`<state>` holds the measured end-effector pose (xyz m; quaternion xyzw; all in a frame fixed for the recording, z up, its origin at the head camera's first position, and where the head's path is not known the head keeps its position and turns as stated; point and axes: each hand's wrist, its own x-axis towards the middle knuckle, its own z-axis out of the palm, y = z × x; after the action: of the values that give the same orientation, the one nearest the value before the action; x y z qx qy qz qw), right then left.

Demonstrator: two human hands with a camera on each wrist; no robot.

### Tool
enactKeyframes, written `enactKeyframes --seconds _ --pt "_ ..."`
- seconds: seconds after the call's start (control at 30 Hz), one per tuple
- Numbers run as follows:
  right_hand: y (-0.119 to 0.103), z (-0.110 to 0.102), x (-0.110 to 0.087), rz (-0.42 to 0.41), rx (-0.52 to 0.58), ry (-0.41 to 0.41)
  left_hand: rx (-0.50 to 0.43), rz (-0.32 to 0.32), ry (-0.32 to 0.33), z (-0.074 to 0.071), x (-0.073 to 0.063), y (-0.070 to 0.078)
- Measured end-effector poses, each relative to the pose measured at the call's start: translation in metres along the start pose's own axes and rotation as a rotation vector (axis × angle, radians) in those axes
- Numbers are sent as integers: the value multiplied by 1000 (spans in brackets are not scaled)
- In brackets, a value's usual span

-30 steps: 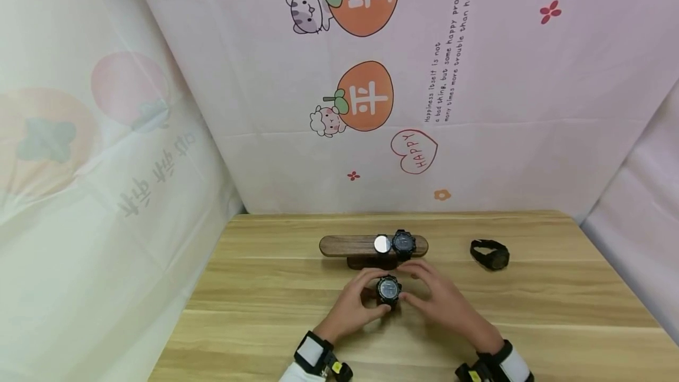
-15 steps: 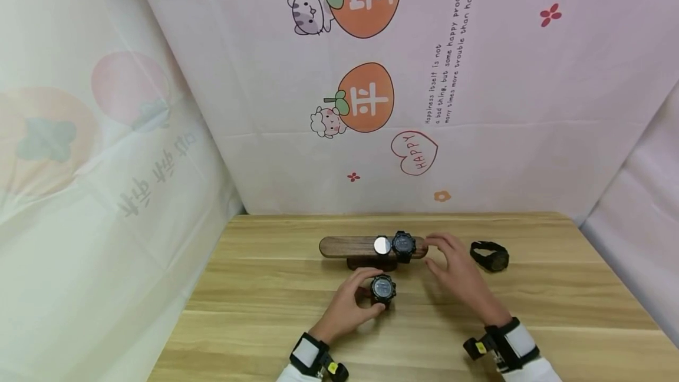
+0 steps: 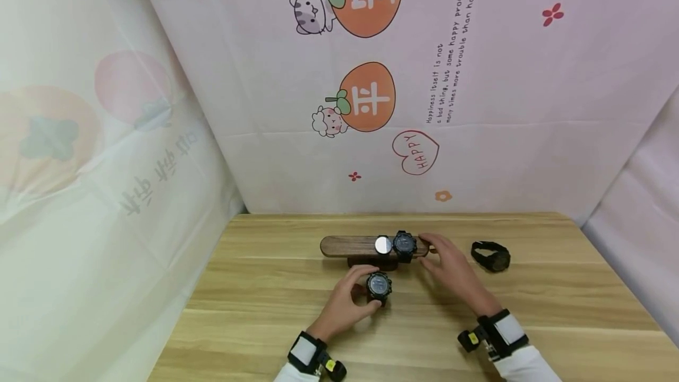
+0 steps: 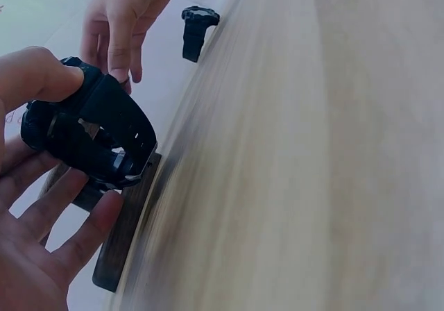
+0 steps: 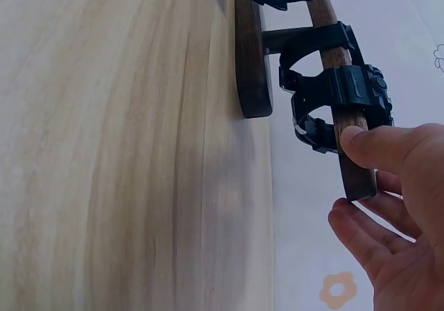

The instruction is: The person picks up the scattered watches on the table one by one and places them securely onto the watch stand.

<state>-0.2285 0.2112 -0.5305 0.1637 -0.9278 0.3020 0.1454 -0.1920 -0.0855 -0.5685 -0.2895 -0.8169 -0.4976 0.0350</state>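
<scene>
In the head view my left hand (image 3: 347, 304) pinches a black digital watch (image 3: 379, 285) by its edges, in front of a dark wooden watch stand (image 3: 345, 246). The left wrist view shows that watch's strap (image 4: 121, 113) closed in a loop, with thumb above and fingers below. My right hand (image 3: 451, 264) holds the right end of the stand's bar. Its thumb presses the bar (image 5: 355, 120) in the right wrist view. Looped round the bar are a watch with a round white face (image 3: 383, 244) and, nearer my right hand, a black watch (image 3: 405, 243).
Another black watch (image 3: 492, 256) lies on the wooden table (image 3: 557, 311) to the right of the stand. A printed white cloth (image 3: 276, 134) hangs behind the table's far edge, with more cloth at both sides. The stand's base (image 5: 253, 61) rests on the table.
My right hand has left the held watch and moved back and right to the stand's end, where it now grips the bar. My left hand has drawn its watch slightly left.
</scene>
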Motion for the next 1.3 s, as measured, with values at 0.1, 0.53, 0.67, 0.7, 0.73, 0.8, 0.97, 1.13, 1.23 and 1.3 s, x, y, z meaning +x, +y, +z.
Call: enactKeyframes --seconds 0.1,0.53,0.67,0.7,0.73,0.8,0.97,1.13,1.23,1.3 --pt "1 2 1 7 -13 15 -15 -21 14 -3 0 -3" --pt "1 1 1 14 19 20 -30 -47 97 -18 -3 -8" --pt "2 2 0 12 39 26 -56 -40 128 -20 -4 -12" --pt "2 2 0 15 44 26 -59 -37 138 -21 -5 -13" --pt "2 2 0 18 48 25 -59 -31 150 -21 -5 -14" --pt "3 2 0 23 52 23 -62 -26 166 -23 -5 -16" --pt "3 3 0 15 66 35 -59 -27 181 -28 -6 -18" --pt "2 3 0 8 66 52 -63 -24 195 -33 -9 -18" --pt "2 3 0 9 68 52 -59 -25 208 -36 -11 -18" --pt "2 2 0 12 70 45 -55 -30 216 -37 -12 -18"
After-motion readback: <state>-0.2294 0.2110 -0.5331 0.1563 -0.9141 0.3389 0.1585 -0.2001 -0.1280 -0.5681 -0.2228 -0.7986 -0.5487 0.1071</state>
